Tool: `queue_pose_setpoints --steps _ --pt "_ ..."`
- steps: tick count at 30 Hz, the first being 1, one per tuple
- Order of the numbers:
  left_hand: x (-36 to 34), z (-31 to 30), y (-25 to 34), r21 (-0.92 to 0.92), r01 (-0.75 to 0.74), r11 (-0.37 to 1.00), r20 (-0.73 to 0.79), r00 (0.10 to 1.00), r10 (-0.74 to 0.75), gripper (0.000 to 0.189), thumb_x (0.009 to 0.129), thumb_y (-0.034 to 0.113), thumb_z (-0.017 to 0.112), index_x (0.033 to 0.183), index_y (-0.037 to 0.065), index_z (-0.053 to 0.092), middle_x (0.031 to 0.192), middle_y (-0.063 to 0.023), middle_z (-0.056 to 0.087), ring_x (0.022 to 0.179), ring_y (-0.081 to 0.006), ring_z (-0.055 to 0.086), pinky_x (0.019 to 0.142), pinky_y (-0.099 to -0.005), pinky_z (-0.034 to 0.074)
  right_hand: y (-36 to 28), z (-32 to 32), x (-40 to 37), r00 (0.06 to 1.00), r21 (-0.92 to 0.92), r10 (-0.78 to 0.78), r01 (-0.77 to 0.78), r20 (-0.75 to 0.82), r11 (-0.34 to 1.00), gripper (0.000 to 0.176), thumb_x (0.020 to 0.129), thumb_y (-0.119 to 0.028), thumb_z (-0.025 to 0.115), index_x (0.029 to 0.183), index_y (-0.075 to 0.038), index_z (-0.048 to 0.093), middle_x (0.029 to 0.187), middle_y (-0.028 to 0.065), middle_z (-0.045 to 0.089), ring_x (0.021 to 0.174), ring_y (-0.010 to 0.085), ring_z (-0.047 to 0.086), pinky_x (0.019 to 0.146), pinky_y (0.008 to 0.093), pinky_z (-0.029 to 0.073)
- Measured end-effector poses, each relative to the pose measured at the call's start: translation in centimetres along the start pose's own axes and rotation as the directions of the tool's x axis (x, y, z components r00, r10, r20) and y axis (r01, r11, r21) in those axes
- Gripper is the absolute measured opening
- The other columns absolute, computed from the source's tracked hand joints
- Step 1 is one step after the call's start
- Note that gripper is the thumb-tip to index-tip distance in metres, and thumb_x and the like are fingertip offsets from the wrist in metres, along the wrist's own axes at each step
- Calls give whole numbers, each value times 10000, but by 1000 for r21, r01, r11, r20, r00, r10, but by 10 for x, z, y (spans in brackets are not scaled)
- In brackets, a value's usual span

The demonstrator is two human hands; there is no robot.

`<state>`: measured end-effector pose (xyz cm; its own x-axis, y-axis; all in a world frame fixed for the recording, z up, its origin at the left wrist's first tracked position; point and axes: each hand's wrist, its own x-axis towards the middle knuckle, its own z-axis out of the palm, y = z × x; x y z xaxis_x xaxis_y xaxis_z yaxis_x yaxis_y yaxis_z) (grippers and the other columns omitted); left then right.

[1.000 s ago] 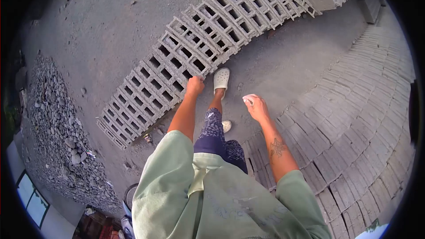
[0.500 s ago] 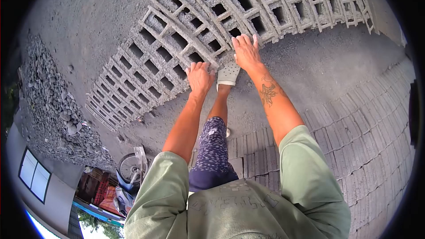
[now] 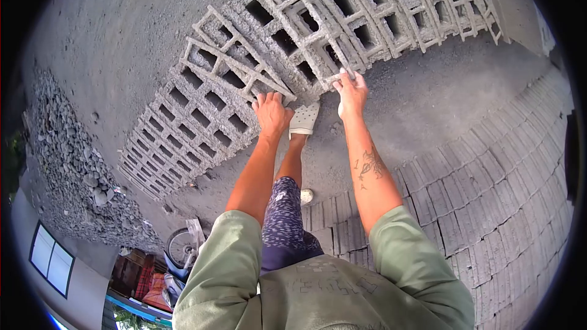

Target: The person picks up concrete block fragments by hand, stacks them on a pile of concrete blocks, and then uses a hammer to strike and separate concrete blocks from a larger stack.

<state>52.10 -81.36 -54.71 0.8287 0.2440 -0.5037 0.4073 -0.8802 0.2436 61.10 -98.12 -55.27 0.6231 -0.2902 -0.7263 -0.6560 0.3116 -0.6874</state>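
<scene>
While the rough grey hollow block (image 3: 295, 3), its cells exposed, extends forward and leftward from the right grip (image 3: 346, 79), that arm reaches ahead with fingers clamped on its near end; the left grip (image 3: 271, 99), similarly extended, touches a slanting block (image 3: 239, 46), closure indeterminable.

Rough grey hollow blocks (image 3: 226, 112) in a curved row, holes up.
At the left hand (image 3: 272, 115), one block (image 3: 238, 45) lies skewed, crossing its neighbour; another stretches away from the right hand (image 3: 353, 95).
</scene>
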Motion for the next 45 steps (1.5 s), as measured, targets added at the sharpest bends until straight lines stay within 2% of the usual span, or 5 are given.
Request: queue_pose_setpoints --steps 4,19,26,40,45 --pt "-11 -27 9 -40 20 999 -51 998 -22 314 595 234 658 840 44 610 876 -80 581 912 -284 467 808 -428 342 9 -4 26 892 -213 -45 -58 -449 975 500 746 -164 700 1133 50 467 1063 165 564 972 234 544 841 328 434" --pt "-97 -156 26 -564 60 823 -244 940 -236 216 766 178 676 693 12 557 594 -72 461 599 -230 431 580 -334 360 22 7 35 889 -656 -135 -214 -438 724 645 619 -383 713 1021 80 516 1057 255 552 993 365 534 856 439 430" --pt "-103 -183 40 -823 282 494 -25 849 -528 229 788 199 679 718 -5 600 558 5 466 529 -76 407 475 -250 334 -13 -34 -9 967 -181 164 -200 -196 963 508 635 -235 718 1046 1 537 1040 102 581 974 232 543 857 334 402" --pt "-153 -182 172 -930 367 29 365 907 211 197 814 104 622 949 36 496 1182 -166 532 1045 -215 537 907 -331 405 -184 -93 -246 982 -214 -187 176 -34 961 294 728 -31 697 711 -73 406 669 19 529 547 44 448 447 208 355" --pt "-191 -162 247 -884 463 57 449 811 376 266 774 61 635 974 51 460 998 -148 603 862 -215 608 763 -299 472 -211 -170 -288 992 -12 -124 124 40 992 234 769 -12 609 971 -5 492 930 76 566 787 109 542 664 246 453"
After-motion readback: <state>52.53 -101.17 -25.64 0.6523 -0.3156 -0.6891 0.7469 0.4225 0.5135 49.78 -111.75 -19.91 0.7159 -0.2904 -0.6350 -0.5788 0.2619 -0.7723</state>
